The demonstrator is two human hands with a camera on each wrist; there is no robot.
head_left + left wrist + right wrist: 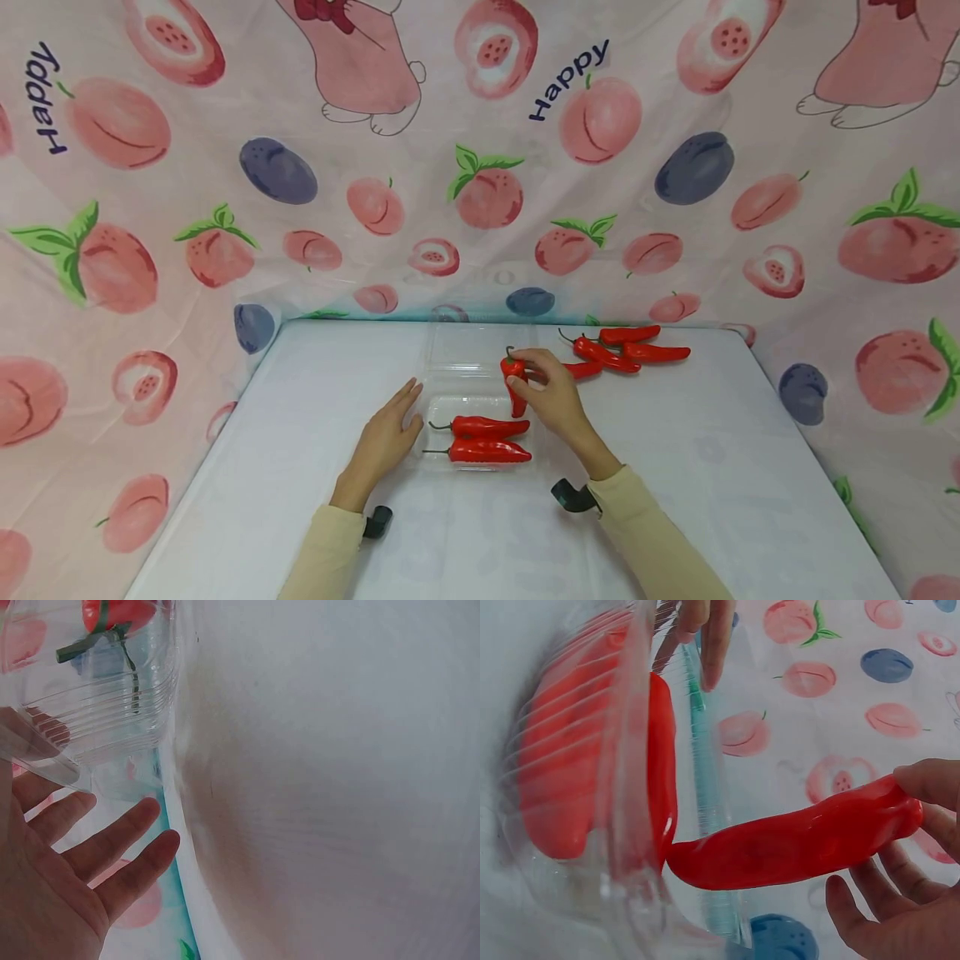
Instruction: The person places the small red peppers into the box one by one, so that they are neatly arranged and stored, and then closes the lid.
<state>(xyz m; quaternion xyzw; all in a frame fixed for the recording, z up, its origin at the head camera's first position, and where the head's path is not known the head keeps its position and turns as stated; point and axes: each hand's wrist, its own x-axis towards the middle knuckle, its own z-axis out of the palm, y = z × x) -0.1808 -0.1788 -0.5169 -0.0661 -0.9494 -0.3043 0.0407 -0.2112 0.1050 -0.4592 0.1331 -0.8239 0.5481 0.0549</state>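
My right hand (557,402) pinches a red chili pepper (514,383) near its stem end, thumb on one side and fingers on the other. The pepper points tip down over the back right of a clear plastic box (450,405). In the right wrist view, the tip of the held pepper (795,844) meets another pepper at the rim. Two red peppers (489,451) lie side by side in the box, stems to the left. My left hand (384,440) is at the box's left side, fingers extended; the left wrist view shows its fingers (124,836) spread beside the clear wall.
The box's clear lid (468,346) lies folded back behind it. Several more red peppers (606,356) are heaped at the back right of the white table (337,350). A fruit-print cloth (420,200) hangs behind and beside the table.
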